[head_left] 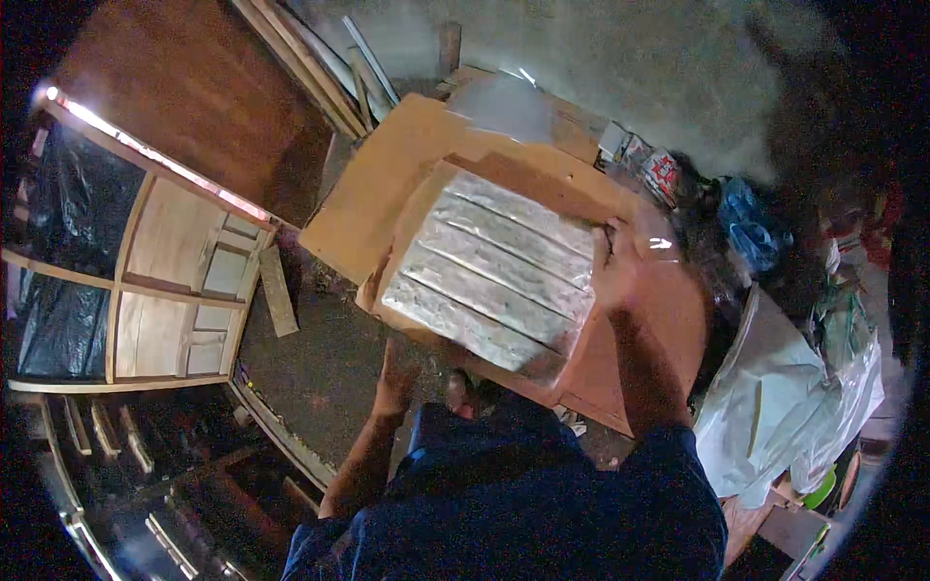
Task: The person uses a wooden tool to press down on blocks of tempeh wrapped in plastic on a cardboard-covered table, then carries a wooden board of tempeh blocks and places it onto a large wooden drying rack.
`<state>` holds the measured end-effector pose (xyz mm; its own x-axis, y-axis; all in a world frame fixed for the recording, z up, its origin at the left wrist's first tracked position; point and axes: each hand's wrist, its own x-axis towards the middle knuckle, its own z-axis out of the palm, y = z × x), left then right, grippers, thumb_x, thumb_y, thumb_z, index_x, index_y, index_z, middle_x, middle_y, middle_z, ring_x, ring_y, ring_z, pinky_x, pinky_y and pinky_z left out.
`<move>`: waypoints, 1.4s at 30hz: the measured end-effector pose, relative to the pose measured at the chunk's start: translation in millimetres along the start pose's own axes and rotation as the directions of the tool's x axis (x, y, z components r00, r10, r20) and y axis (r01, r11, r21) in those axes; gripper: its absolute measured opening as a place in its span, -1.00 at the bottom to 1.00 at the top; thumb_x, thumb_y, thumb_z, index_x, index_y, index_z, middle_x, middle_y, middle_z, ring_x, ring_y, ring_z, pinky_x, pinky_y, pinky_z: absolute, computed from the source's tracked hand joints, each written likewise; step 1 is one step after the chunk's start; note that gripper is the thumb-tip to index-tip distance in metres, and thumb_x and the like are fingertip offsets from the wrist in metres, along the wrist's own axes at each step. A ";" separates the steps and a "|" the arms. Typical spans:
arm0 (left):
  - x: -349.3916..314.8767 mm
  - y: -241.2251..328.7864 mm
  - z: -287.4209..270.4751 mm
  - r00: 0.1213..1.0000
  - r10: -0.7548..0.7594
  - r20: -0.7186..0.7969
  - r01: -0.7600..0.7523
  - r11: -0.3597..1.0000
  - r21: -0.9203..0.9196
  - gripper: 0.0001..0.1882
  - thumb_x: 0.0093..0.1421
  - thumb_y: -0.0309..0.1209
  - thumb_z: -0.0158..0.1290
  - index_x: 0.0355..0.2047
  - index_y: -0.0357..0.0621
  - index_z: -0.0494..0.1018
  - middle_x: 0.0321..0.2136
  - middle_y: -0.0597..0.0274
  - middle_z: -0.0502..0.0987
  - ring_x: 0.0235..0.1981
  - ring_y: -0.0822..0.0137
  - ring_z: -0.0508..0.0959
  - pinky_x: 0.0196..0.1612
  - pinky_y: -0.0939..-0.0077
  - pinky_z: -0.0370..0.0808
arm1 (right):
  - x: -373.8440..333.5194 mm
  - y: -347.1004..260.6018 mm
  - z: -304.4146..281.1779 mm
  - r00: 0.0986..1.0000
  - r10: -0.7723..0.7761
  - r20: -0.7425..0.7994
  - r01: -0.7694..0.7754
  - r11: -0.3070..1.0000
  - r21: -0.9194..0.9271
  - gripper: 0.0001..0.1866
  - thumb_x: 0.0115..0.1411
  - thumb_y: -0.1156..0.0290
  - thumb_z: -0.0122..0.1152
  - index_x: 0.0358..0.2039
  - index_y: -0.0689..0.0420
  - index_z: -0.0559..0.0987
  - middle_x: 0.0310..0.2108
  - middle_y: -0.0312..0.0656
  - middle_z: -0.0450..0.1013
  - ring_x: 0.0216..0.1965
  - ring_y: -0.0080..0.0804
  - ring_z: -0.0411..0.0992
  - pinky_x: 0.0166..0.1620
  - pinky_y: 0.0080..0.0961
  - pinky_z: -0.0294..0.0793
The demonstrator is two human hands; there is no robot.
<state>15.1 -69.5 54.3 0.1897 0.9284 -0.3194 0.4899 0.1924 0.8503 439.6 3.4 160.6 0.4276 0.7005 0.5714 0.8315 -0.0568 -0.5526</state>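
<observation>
A pale, silvery panel (pixel 496 273) with several dark parallel grooves lies tilted on a brown board (pixel 378 179). My right hand (pixel 616 276) is at the panel's right edge, its fingers washed out and smeared. A small dark thing (pixel 608 244) shows beside that hand; I cannot make out what it is. My left hand (pixel 395 380) is low, close below the panel's near left edge. Its thumb side points up toward that edge. The other fingers are dark and blurred, so whether it touches the board is unclear.
A wooden frame with black plastic sheeting (pixel 73 194) stands at the left. Long planks (pixel 300 68) lean at the back. White plastic sheets (pixel 775 397), a blue plastic bag (pixel 751 228) and a printed bag (pixel 654 169) lie to the right. A loose wood piece (pixel 279 290) rests on the floor.
</observation>
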 end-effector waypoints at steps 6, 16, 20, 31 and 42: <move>-1.7 5.0 -5.2 0.999 -0.013 -0.044 0.011 0.999 -0.041 -0.10 0.19 -0.37 0.08 0.36 -0.23 -0.26 0.32 -0.20 -0.01 0.32 0.12 0.10 0.27 0.36 0.14 | 12.9 -15.5 18.1 0.992 -0.103 0.067 0.111 0.986 -0.126 -0.74 0.19 0.31 0.16 -0.17 0.18 0.51 -0.32 0.05 0.51 -0.23 0.02 0.48 -0.13 -0.20 0.45; -1.2 -11.7 -19.1 0.997 -0.063 -0.054 0.037 0.919 -0.393 -0.02 0.20 -0.18 0.11 0.36 -0.23 -0.31 0.35 -0.13 -0.11 0.35 0.26 -0.03 0.23 0.34 0.22 | 21.1 -34.6 68.1 0.976 -0.125 0.179 0.118 0.992 0.050 -0.69 0.22 0.29 0.13 -0.08 0.17 0.43 -0.29 0.08 0.51 -0.30 0.07 0.51 -0.31 -0.13 0.50; -4.4 -17.0 -28.4 1.000 -0.026 -0.016 0.018 0.922 -0.386 -0.02 0.20 -0.17 0.11 0.36 -0.23 -0.31 0.36 -0.11 -0.16 0.36 0.22 -0.04 0.22 0.28 0.23 | 28.4 -56.1 80.8 0.986 -0.158 0.046 0.151 0.979 0.137 -0.69 0.21 0.32 0.13 -0.07 0.16 0.42 -0.30 0.08 0.51 -0.30 0.09 0.49 -0.28 -0.11 0.48; 0.9 -46.3 -36.1 0.990 -0.018 -0.139 -0.049 0.885 -0.464 -0.08 0.24 -0.35 0.08 0.37 -0.10 -0.34 0.39 0.04 -0.27 0.09 0.24 0.40 0.03 0.39 0.42 | 38.6 -67.9 116.7 0.980 -0.071 0.185 0.056 0.995 0.084 -0.70 0.21 0.29 0.15 -0.11 0.17 0.47 -0.28 0.10 0.50 -0.22 0.10 0.46 -0.13 -0.09 0.42; -6.6 -35.6 -36.9 0.989 -0.110 -0.099 0.036 0.830 -0.556 -0.09 0.25 -0.37 0.05 0.38 0.02 -0.35 0.32 -0.03 0.03 -0.16 0.35 0.52 -0.11 0.49 0.48 | 45.5 -59.6 128.3 0.970 -0.064 0.234 0.066 0.998 -0.002 -0.72 0.25 0.25 0.10 -0.11 0.14 0.45 -0.31 0.09 0.49 -0.25 0.07 0.48 -0.21 -0.15 0.45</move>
<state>-35.0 -70.8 41.6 0.0495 0.9286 -0.3677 -0.0598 0.3702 0.9270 364.0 129.9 141.7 0.2787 0.8494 0.4481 0.8587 -0.0115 -0.5123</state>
